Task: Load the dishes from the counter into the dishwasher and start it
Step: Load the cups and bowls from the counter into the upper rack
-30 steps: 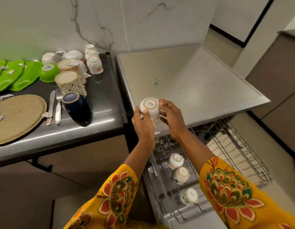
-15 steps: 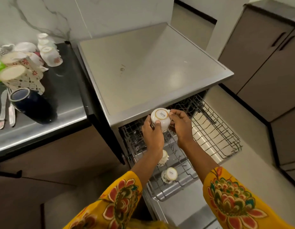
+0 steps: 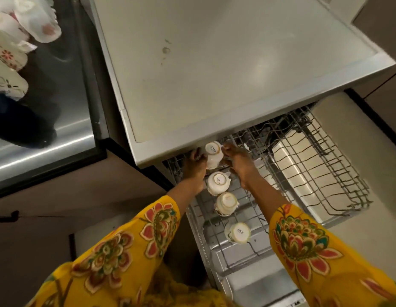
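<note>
Hands meet at the back of the grey wire dishwasher rack [image 3: 314, 165], which is pulled out under the overhanging brushed-steel dishwasher top [image 3: 214, 69]. Between them sits an upturned white ceramic cup [image 3: 213, 154], its gold-ringed base facing up, right at the steel edge. The left hand [image 3: 193, 166] has its fingers curled round the cup's left side; the right hand [image 3: 236, 161] pinches its right side, thumb and fingers bent against it. Three more upturned white cups stand in a row in the rack nearer the person than the held one: a second cup [image 3: 218, 183] just beside it, a third cup [image 3: 225, 203] after that, and a fourth cup [image 3: 238, 232] nearest, lying tilted. The right part of the rack holds only bare wire tines over a pale tub wall. Both arms wear yellow floral sleeves [image 3: 303, 240]. Left of the rack, on the dark polished steel counter [image 3: 59, 134], stand blurred white patterned cups [image 3: 8, 56] and a dark blue vessel [image 3: 22, 120]. Compared with half a second ago, the held cup has come down from above the rack to the level of its tines, and the view has tipped lower, so that three racked cups show rather than two.
</note>
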Tool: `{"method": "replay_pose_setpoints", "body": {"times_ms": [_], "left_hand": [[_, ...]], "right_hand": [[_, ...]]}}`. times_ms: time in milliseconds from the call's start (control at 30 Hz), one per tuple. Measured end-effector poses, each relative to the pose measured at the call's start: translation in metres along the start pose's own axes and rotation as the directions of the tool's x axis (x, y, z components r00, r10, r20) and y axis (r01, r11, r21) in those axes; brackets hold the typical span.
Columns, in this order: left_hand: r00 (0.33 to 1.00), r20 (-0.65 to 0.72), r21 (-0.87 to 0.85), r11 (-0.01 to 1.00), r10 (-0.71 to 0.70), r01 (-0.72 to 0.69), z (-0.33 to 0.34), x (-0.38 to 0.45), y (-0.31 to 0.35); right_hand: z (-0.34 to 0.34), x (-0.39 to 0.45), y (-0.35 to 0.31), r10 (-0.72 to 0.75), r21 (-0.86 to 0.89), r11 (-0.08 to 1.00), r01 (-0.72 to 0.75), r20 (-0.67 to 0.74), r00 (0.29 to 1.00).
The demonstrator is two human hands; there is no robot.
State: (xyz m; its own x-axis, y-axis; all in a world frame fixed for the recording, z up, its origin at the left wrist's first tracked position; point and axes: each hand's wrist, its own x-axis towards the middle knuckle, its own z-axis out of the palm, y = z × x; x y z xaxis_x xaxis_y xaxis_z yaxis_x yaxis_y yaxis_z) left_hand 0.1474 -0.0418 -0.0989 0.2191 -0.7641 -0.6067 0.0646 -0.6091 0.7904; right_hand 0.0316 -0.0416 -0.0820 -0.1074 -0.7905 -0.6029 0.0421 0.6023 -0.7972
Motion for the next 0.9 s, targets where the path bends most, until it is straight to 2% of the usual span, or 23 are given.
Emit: {"method": "replay_pose_setpoints", "body": {"times_ms": [67, 167, 367, 633, 767, 900], "left_hand": [[1.000, 0.006, -0.053, 0.998, -0.021, 0.022, 0.002, 0.018, -0.007], [0.999, -0.013, -0.044, 0.998, -0.047, 0.046, 0.006, 0.043, -0.024], [0.994, -0.029, 0.006, 0.994, -0.105, 0.105, 0.011, 0.060, -0.041], [0.985, -0.034, -0.020, 0.985, -0.171, 0.171, 0.016, 0.066, -0.053], [0.987, -0.031, 0.000, 0.987, -0.159, 0.160, 0.017, 0.065, -0.057], [0.981, -0.083, 0.018, 0.984, -0.177, 0.180, 0.016, 0.060, -0.053]], "right_hand": [[0.003, 0.020, 0.007, 0.002, -0.100, 0.995, 0.000, 0.026, 1.000], [0.004, 0.040, 0.022, 0.018, -0.184, 0.983, -0.007, 0.056, 0.998], [0.007, 0.055, 0.033, 0.076, -0.122, 0.990, -0.072, 0.030, 0.997], [0.006, 0.069, 0.046, 0.145, -0.226, 0.964, -0.140, 0.004, 0.989], [0.004, 0.067, 0.052, 0.167, -0.283, 0.946, -0.161, -0.005, 0.986], [0.001, 0.063, 0.051, 0.172, -0.321, 0.934, -0.157, 0.019, 0.985]]}}
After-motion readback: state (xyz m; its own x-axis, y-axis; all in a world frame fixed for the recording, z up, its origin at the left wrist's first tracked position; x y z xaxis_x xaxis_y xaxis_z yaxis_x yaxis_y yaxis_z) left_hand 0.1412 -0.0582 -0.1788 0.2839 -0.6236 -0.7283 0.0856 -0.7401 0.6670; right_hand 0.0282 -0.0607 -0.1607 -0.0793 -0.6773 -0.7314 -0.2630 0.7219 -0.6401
